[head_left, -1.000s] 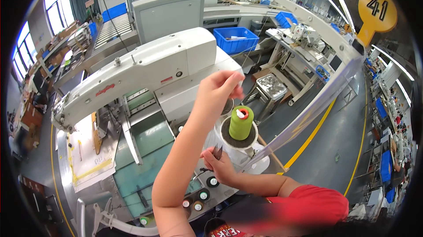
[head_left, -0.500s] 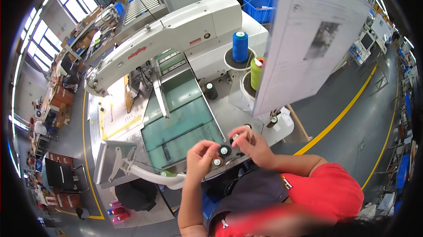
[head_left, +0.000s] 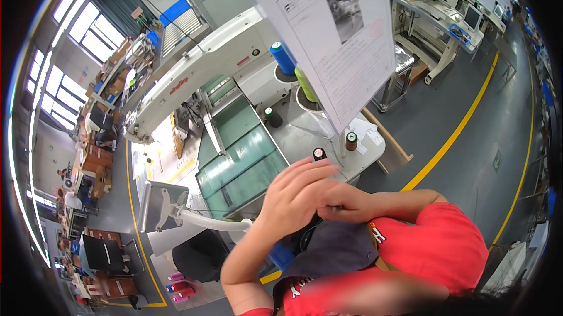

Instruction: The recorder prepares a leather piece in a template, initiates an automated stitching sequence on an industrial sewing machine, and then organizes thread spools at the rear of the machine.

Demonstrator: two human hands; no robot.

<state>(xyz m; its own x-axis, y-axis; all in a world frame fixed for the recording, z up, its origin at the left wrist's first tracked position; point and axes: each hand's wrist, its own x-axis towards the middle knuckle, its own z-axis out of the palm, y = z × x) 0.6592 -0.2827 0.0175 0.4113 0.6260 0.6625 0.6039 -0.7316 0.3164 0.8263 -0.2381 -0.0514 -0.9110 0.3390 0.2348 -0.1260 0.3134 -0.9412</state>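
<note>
My left hand (head_left: pixel 299 195) reaches across in front of my right, its fingers stretched out and slightly blurred. My right hand (head_left: pixel 349 203) is closed beside it, the two hands touching or overlapping. A small dark bit shows at the right hand's fingers, too little to name. Just beyond my left fingertips a dark thread spool (head_left: pixel 318 154) stands at the table edge. Farther right stands a brown spool with a green-ringed top (head_left: pixel 351 142). The left palm and whatever lies behind the hands are hidden.
A white sewing machine (head_left: pixel 217 52) spans a green plate (head_left: pixel 240 154). Behind it are a black spool (head_left: pixel 272 117), a blue thread cone (head_left: pixel 283 59) and a lime cone (head_left: pixel 305 86). A printed sheet (head_left: pixel 346 52) hangs over the table. A white bracket arm (head_left: pixel 205 220) stands left of my hands.
My hands have come together from apart. The black and brown spools by my left hand no longer show. The view has shifted, and the hanging sheet appears farther left.
</note>
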